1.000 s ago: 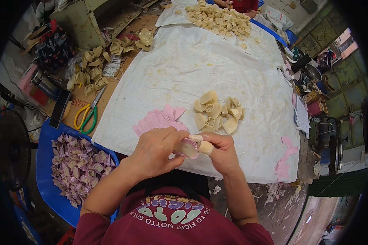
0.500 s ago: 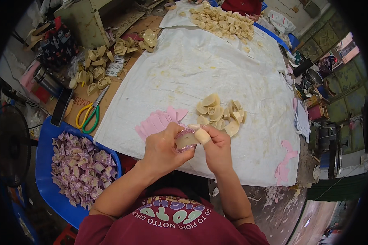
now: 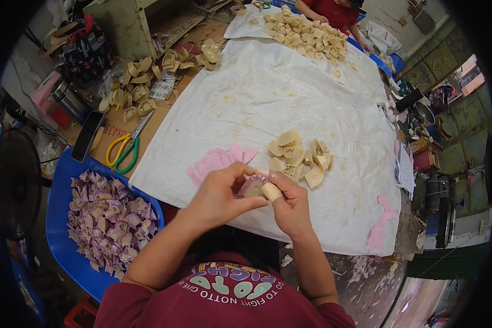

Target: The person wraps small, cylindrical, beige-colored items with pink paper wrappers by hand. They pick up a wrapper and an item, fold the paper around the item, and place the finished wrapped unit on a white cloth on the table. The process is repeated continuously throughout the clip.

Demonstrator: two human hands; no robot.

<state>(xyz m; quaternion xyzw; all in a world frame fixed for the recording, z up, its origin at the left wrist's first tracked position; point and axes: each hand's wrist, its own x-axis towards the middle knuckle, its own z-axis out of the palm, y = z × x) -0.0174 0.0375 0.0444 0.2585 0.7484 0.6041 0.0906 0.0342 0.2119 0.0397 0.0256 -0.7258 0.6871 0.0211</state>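
My left hand [image 3: 220,195] and my right hand [image 3: 290,205] meet just above the near edge of a white cloth [image 3: 290,109]. Together they pinch a small cream-coloured piece [image 3: 254,188] with a pink covering around it. A thumb of my right hand wears a pale finger cover [image 3: 271,192]. Just beyond my hands lies a fan of pink cut-outs [image 3: 218,160], and to its right a small heap of bare cream pieces [image 3: 298,158].
A blue tub [image 3: 65,246] at my left holds several pink-covered pieces. Yellow-and-green scissors [image 3: 124,146], a dark phone [image 3: 86,136] and more cream pieces [image 3: 142,93] lie on cardboard at the left. Another person in red [image 3: 333,11] sits at the far end behind a big heap.
Both hands have lifted slightly and drawn closer together around the piece; the pink covering now wraps further around it.
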